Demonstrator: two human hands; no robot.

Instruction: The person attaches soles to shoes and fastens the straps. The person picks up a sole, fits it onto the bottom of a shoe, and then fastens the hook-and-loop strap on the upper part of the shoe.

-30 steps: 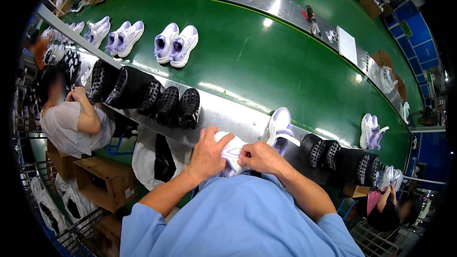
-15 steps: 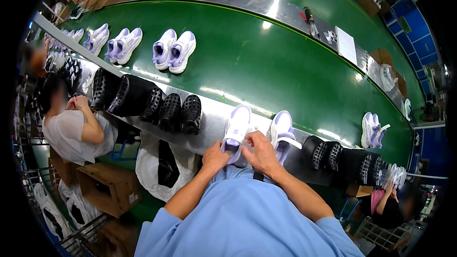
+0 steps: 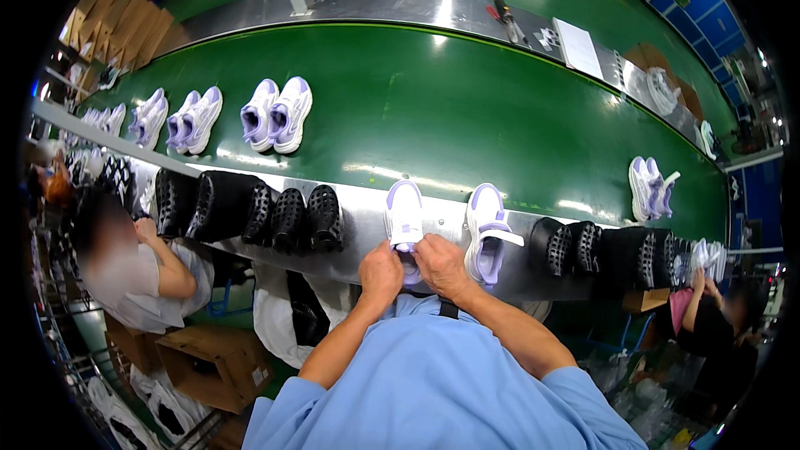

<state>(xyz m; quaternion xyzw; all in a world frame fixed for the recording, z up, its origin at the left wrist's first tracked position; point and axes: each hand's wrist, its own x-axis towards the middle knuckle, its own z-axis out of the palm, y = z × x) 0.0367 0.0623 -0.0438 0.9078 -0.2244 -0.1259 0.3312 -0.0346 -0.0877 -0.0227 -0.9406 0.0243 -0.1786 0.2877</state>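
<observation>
A white and lavender sneaker stands in front of me on the metal edge of the bench, toe pointing away. My left hand grips the left side of its opening with curled fingers. On the other side, my right hand has its fingers closed at the tongue and collar. Both hands partly cover the shoe's opening, so the fingertips are hidden. Just to the right is a second matching sneaker, untouched, with its white strap sticking out sideways.
Black studded shoe forms line the metal ledge at left, more at right. Pairs of sneakers rest on the green belt. A co-worker sits at left, another at right. Cardboard boxes lie below left.
My right hand has moved left and closed on the sneaker's opening beside my left hand. The whole view has shifted slightly, with the far belt now lower in the picture.
</observation>
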